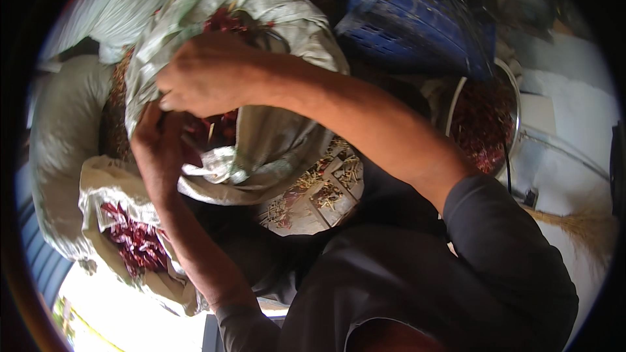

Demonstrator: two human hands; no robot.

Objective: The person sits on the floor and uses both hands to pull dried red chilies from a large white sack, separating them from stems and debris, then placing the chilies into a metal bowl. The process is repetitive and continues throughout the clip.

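Note:
Over the mouth of a large open woven sack [288,7], my two hands meet close together. My right hand [205,76] reaches across from the right with its fingers curled and fingertips drawn in; what lies between them is hidden. Just below it, my left hand [159,129] is bent around a dark red dried chilli pod [190,154], part of which shows under the palm. More dried red chillies [225,127] lie inside the sack below the hands, and others [227,19] show at its far side. A dark looped handle [276,39] rests there, its tool unclear.
A smaller sack [93,183] of red chillies stands lower left, beside a full pale sack [71,146]. A blue plastic crate [401,34] is at the back. Right of it stands a metal-rimmed round container [517,102] of chillies. Cut stems [337,176] litter the area by my legs.

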